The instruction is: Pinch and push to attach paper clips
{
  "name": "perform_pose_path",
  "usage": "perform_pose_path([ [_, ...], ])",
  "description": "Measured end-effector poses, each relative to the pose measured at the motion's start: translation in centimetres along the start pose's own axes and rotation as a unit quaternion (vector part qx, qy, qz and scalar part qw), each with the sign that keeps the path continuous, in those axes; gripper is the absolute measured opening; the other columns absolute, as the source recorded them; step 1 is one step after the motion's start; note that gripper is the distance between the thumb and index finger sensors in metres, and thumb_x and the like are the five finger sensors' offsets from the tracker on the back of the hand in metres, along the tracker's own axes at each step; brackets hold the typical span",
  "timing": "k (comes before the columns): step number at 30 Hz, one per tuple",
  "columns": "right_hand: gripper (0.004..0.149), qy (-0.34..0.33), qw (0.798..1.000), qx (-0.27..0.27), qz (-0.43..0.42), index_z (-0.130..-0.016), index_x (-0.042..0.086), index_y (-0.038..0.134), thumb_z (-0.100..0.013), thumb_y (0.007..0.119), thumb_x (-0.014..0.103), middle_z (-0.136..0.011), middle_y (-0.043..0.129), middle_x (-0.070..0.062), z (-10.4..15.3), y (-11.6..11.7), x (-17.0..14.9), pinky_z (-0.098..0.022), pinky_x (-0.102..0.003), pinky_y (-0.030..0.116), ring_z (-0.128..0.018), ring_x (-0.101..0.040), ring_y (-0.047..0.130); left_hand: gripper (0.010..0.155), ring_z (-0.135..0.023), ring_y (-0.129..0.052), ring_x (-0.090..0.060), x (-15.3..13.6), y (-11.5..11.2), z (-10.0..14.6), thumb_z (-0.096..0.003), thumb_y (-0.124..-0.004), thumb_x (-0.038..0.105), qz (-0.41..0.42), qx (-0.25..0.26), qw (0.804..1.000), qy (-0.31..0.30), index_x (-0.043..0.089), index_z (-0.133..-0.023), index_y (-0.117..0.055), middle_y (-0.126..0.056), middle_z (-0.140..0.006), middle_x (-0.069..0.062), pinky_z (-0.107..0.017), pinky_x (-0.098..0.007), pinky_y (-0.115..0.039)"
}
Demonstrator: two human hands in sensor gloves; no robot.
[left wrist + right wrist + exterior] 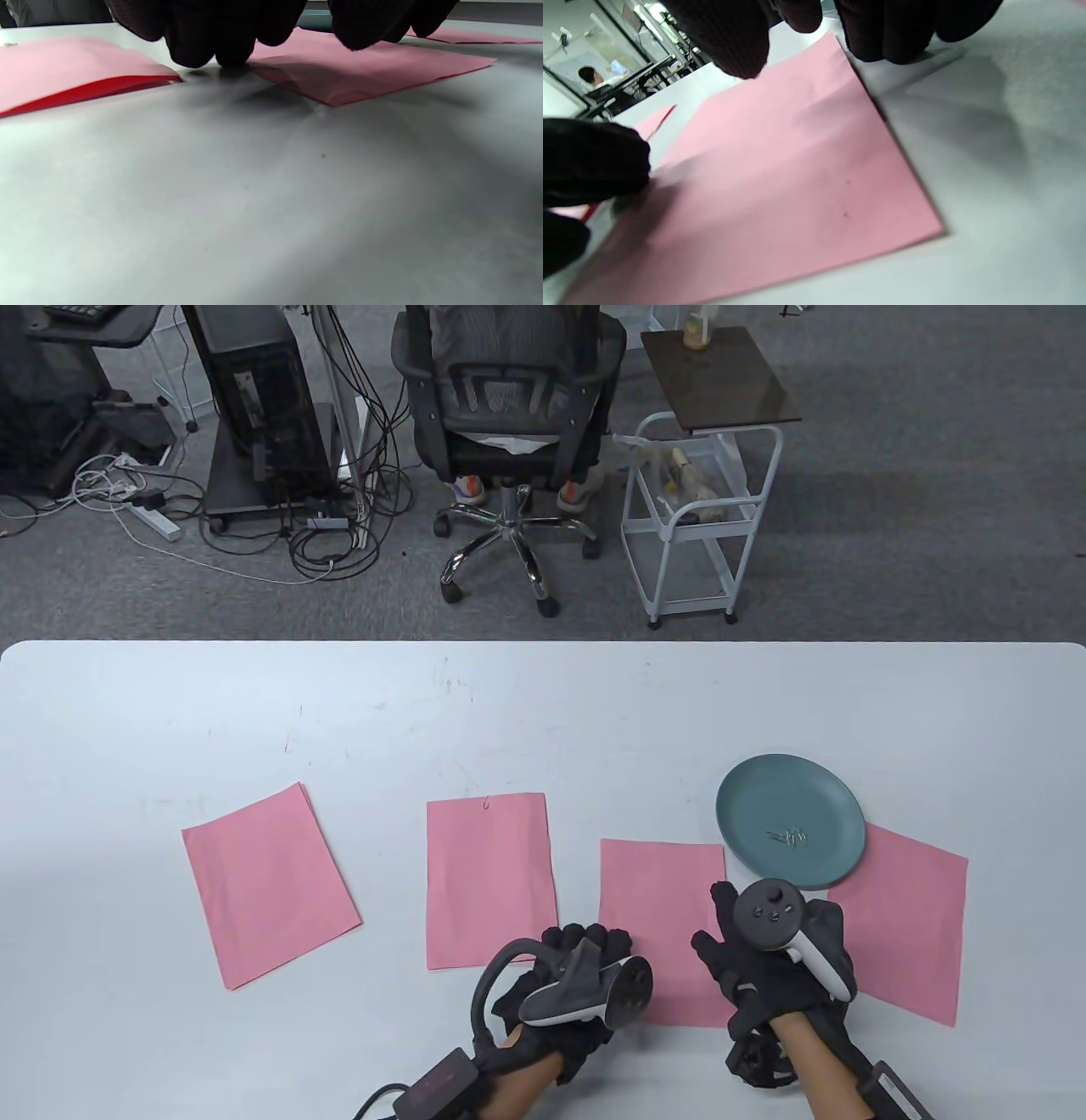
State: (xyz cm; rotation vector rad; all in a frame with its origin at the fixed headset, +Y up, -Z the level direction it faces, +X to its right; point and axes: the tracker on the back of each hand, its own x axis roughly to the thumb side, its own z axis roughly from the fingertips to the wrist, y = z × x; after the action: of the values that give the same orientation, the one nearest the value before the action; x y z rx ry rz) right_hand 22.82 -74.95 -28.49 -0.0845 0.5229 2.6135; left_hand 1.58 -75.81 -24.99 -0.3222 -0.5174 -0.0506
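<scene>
Paper clips [789,838]: small wire pieces lying in a loose heap on the teal plate [747,797], which is sitting at the right of the bench [543,704] and overlapping two pink sheets. Judged very light, stiff and springy, slippery under gloved fingertips; best pinched one at a time across the long sides, leaving the open loop end free to slide on.

Pink sheets: four lying flat in a row. The third sheet [662,899] is lying between the hands; thin, limp, likely sliding on the smooth bench unless pinned near an edge. The second sheet [488,882] is carrying a small mark at its top edge, possibly a clip already on; too small to confirm.

Left hand [577,976]: fingers hanging loosely curled, tips touching the bench by the third sheet's left edge, gripping nothing visible.

Right hand [764,959]: hovering over the third sheet's right edge, fingers relaxed, apparently empty.

Obscured: trackers are covering both palms; clip count unreadable; the far-right sheet [912,925] is partly lying under the plate.
</scene>
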Motion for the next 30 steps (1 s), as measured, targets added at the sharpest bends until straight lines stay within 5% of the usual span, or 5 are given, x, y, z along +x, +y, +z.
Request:
perform_pose_path([
  [7,0.075,0.005,0.979,0.024,-0.204,-0.117,0.008,0.027,-0.062,0.072,0.031,-0.111,0.047,-0.035,-0.1,-0.3,-1.2,-0.067,-0.068,0.047,-0.096,-0.055,0.051,0.069,-0.108,-0.061,-0.045,-1.4,0.2,0.0,-0.0651,-0.067,0.047,0.093,-0.002,0.996,-0.002,0.009,-0.119,-0.049,-0.062,-0.118,-0.020,-0.078,-0.061,-0.052],
  [11,0.078,0.006,0.959,-0.011,-0.282,-0.115,0.006,0.028,-0.058,0.077,0.026,-0.108,0.049,-0.033,-0.1,-0.6,-2.0,-0.061,-0.064,0.065,-0.088,-0.051,0.073,0.069,-0.109,-0.061,-0.044,-1.6,0.2,0.1,-0.0651,-0.067,0.047,0.089,-0.007,0.996,-0.008,0.010,-0.119,-0.048,-0.061,-0.118,-0.019,-0.079,-0.060,-0.052],
  [15,0.084,0.017,0.959,-0.004,-0.284,-0.115,0.008,0.027,-0.055,0.084,0.024,-0.107,0.053,-0.033,-0.6,-0.3,-2.6,-0.055,-0.056,0.075,-0.072,-0.033,0.090,0.068,-0.108,-0.062,-0.043,-2.1,0.2,0.1,-0.0650,-0.067,0.047,0.107,-0.003,0.994,-0.016,0.010,-0.119,-0.048,-0.063,-0.118,-0.018,-0.078,-0.059,-0.054],
  [19,0.082,0.028,0.957,-0.034,-0.286,-0.114,0.009,0.037,-0.051,0.090,0.020,-0.086,0.087,-0.013,-0.6,-0.2,-2.4,-0.049,-0.049,0.081,-0.052,-0.020,0.098,0.066,-0.105,-0.069,-0.041,-3.0,0.7,0.6,-0.0649,-0.068,0.046,0.147,0.006,0.989,-0.023,0.011,-0.118,-0.051,-0.067,-0.116,-0.017,-0.077,-0.057,-0.058],
  [30,0.054,-0.037,0.945,-0.092,-0.311,-0.102,0.015,0.069,-0.051,0.087,0.016,-0.083,0.091,-0.006,0.7,-1.0,-2.0,-0.058,-0.053,0.074,-0.068,-0.027,0.094,0.066,-0.103,-0.072,-0.041,-6.7,2.0,2.8,-0.0647,-0.070,0.046,0.244,0.075,0.967,0.011,0.010,-0.118,-0.053,-0.069,-0.114,-0.017,-0.076,-0.058,-0.061],
])
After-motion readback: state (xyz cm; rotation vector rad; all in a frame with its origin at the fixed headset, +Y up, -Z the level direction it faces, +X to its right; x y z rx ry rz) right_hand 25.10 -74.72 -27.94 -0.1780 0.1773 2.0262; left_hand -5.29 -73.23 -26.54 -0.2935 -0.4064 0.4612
